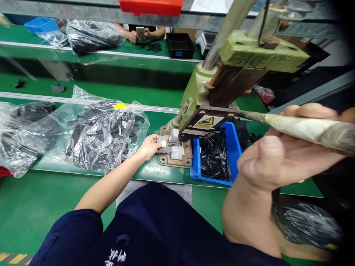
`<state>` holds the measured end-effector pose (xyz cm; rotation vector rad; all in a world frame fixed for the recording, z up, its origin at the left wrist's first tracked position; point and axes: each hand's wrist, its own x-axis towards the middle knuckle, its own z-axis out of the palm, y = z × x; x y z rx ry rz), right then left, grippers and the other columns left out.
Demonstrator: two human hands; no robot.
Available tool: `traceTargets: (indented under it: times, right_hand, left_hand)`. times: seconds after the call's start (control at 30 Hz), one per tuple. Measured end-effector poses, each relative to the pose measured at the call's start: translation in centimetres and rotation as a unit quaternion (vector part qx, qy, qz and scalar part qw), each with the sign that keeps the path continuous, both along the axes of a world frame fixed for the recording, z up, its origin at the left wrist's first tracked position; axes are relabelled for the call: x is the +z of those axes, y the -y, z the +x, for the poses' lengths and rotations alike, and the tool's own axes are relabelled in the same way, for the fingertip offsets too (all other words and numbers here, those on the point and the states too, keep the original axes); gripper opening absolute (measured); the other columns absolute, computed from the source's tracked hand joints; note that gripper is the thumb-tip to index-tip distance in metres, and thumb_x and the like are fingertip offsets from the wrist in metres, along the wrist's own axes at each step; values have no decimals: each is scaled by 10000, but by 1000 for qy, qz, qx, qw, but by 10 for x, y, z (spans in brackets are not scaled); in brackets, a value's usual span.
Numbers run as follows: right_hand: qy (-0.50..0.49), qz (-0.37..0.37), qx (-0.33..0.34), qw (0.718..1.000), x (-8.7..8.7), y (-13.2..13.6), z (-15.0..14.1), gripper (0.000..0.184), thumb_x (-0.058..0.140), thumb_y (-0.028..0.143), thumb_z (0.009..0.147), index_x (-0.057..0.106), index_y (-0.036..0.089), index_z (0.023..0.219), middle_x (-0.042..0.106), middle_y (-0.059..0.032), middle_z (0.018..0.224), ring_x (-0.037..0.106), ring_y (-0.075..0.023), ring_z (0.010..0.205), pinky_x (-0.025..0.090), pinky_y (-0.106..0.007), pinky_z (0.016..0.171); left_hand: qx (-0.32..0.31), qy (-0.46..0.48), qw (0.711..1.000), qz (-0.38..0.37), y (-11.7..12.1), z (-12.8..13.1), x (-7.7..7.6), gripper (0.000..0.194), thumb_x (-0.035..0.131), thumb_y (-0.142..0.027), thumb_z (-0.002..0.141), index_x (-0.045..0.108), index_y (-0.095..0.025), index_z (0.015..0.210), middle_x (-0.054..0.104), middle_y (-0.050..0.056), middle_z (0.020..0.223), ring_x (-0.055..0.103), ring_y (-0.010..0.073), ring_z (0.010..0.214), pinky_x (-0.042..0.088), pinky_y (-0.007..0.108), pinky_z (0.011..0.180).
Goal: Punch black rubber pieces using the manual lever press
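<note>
My left hand (pixel 151 147) pinches a dark grey curved piece (pixel 164 145) between thumb and fingers. It keeps the piece at the fixture on the metal base (pixel 164 160) of a green hand press (pixel 197 83). The ram stands just above and right of the piece; whether they touch is unclear. My right hand (pixel 273 162) is on the pale, wrapped lever (pixel 302 127) of the press. Its fingers pass behind the lever and show above it, while the thumb stays below, off the lever.
Right of the base stands a blue bin (pixel 196 162) of small black parts. Plastic bags (pixel 100 136) of dark curved pieces lie to the left. Across the bench, another person's hands (pixel 138 36) hold a phone near a black tray (pixel 180 46). A metal rail (pixel 91 13) crosses overhead.
</note>
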<state>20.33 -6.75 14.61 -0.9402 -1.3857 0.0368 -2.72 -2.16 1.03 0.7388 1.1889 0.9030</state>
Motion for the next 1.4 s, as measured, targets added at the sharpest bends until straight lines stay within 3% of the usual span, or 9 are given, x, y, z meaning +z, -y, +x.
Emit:
traceTargets:
  times: [0.17, 0.3, 0.43, 0.67, 0.8, 1.0, 1.1, 1.3, 1.4]
  right_hand:
    - [-151, -202, 5, 968, -81, 26, -33, 507, 679, 428, 832, 524, 226, 1271, 563, -118, 1300, 567, -291, 1232, 490, -557, 1052]
    - [-190, -449, 172, 856, -134, 39, -55, 377, 680, 530, 824, 663, 185, 975, 702, -87, 888, 695, -226, 844, 612, -421, 792]
    - [-241, -555, 315, 731, -143, 34, -57, 441, 607, 609, 851, 623, 171, 904, 665, -51, 718, 662, -165, 627, 544, -268, 513]
    - [-210, -642, 512, 531, -137, 44, -48, 447, 787, 517, 738, 668, 115, 891, 646, -41, 641, 623, -136, 553, 439, -205, 449]
    - [-215, -627, 525, 535, -144, 61, -53, 469, 755, 570, 758, 665, 128, 883, 592, -2, 613, 563, -119, 527, 396, -227, 470]
    - [-219, -575, 476, 628, -143, 79, -60, 344, 725, 459, 833, 651, 158, 686, 598, -10, 634, 479, -98, 578, 374, -255, 568]
    - [-241, -571, 478, 623, -143, 87, -64, 337, 734, 461, 826, 640, 169, 688, 580, -4, 623, 472, -102, 569, 363, -257, 542]
    - [-323, -570, 527, 541, -143, 88, -55, 451, 693, 637, 786, 599, 201, 852, 350, 94, 524, 294, -66, 405, 238, -227, 402]
    - [-342, -573, 519, 535, -143, 81, -51, 427, 688, 609, 795, 610, 192, 851, 345, 87, 531, 278, -61, 414, 227, -221, 398]
  left_hand:
    - [-25, 27, 999, 34, 21, -17, 2, 435, 881, -336, 574, 599, -148, 847, 658, -6, 717, 626, 125, 605, 520, 237, 560]
    - [-70, 13, 994, 80, 35, -23, 12, 387, 853, -355, 623, 635, -139, 859, 668, 5, 766, 617, 119, 663, 509, 237, 644]
    - [-166, -51, 973, 155, 45, -28, 26, 269, 778, -327, 728, 675, -139, 892, 672, 17, 815, 615, 133, 727, 494, 241, 697]
    - [-400, -234, 771, 436, 52, -38, 65, 199, 547, -266, 957, 717, -187, 1021, 670, 65, 965, 633, 161, 897, 466, 239, 814]
    - [-454, -298, 663, 516, 52, -35, 82, 221, 491, -228, 983, 697, -201, 1058, 675, 64, 960, 637, 153, 849, 436, 221, 699]
    - [-495, -315, 597, 548, 59, -24, 93, 219, 492, -187, 965, 701, -212, 1025, 711, 65, 978, 650, 160, 828, 415, 243, 646]
    - [-517, -293, 631, 499, 58, -22, 95, 181, 536, -176, 928, 714, -209, 946, 709, 60, 906, 650, 160, 796, 419, 235, 641]
    - [-396, -128, 880, 230, 53, -24, 78, 266, 709, -369, 821, 677, -163, 986, 698, 38, 804, 648, 149, 682, 462, 225, 605]
    - [-340, -39, 935, 94, 57, -22, 66, 332, 768, -419, 740, 644, -156, 899, 657, 9, 691, 632, 143, 598, 489, 243, 580]
